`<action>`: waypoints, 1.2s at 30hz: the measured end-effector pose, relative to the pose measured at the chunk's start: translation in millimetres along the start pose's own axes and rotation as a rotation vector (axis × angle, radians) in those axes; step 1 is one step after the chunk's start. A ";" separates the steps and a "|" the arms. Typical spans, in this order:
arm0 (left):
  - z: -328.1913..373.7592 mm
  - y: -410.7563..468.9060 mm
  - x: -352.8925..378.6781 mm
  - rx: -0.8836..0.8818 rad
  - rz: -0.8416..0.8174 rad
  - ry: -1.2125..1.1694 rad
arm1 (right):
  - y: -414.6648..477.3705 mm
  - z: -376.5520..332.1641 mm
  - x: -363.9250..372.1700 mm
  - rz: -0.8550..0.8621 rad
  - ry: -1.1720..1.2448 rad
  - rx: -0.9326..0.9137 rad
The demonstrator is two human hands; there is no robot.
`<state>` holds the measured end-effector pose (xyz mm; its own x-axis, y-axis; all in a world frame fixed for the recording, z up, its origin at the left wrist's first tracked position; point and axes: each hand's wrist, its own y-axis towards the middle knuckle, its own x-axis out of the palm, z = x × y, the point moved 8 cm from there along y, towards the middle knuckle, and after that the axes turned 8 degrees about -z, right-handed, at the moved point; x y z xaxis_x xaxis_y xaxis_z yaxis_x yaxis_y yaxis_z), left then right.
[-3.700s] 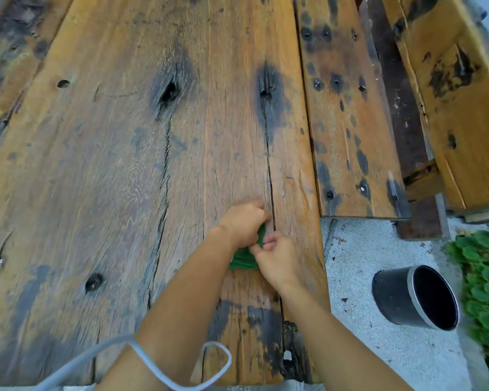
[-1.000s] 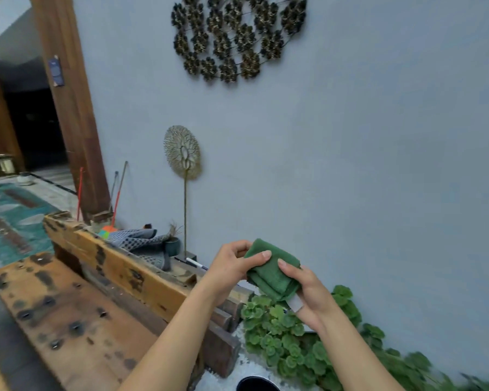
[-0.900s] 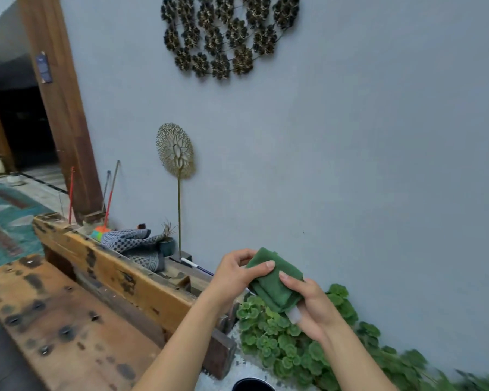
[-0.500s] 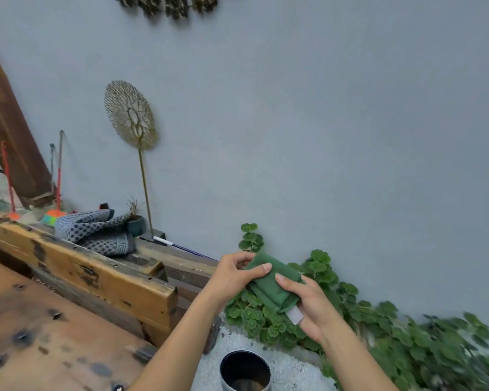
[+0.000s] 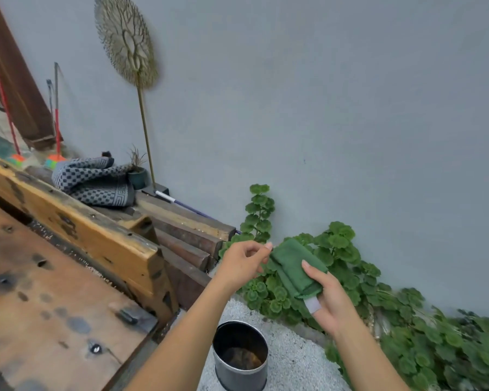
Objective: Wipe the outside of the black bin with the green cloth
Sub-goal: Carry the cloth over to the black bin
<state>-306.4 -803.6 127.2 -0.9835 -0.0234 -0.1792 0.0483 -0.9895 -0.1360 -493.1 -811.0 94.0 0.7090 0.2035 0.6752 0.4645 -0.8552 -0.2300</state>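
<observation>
The folded green cloth [image 5: 292,268] lies in my right hand [image 5: 329,300], held with the thumb on top and the fingers underneath; one finger wears a pale bandage. My left hand [image 5: 242,265] hovers just left of the cloth with loosely curled fingers, its index fingertip at the cloth's corner and nothing in its grip. The black bin [image 5: 240,359] stands upright on the gravel below both hands, its metal rim up and something brown inside.
A worn wooden bench [image 5: 102,246] and table [image 5: 40,306] fill the left. Green leafy plants [image 5: 350,277] grow along the grey wall behind the bin. A patterned grey cloth [image 5: 93,179], a small pot and brooms sit further back left.
The view has tilted down, bringing the bin into sight. My left hand has let go of the cloth's left edge; my right hand still holds it.
</observation>
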 end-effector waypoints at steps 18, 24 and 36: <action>-509.2 159.8 30.3 0.097 0.008 0.379 | 255.6 334.8 -307.0 -0.025 0.064 -0.137; -620.0 132.0 80.8 0.048 -0.687 0.716 | 273.9 381.8 -359.2 0.000 0.117 -0.181; -653.5 117.5 88.1 0.176 -0.706 0.900 | 239.0 414.9 -404.2 0.024 0.092 -0.128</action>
<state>-273.5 -828.8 -541.3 -0.2990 0.5822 -0.7561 -0.5566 -0.7500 -0.3574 -448.4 -899.9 -524.7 0.6649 0.1430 0.7331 0.3726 -0.9141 -0.1596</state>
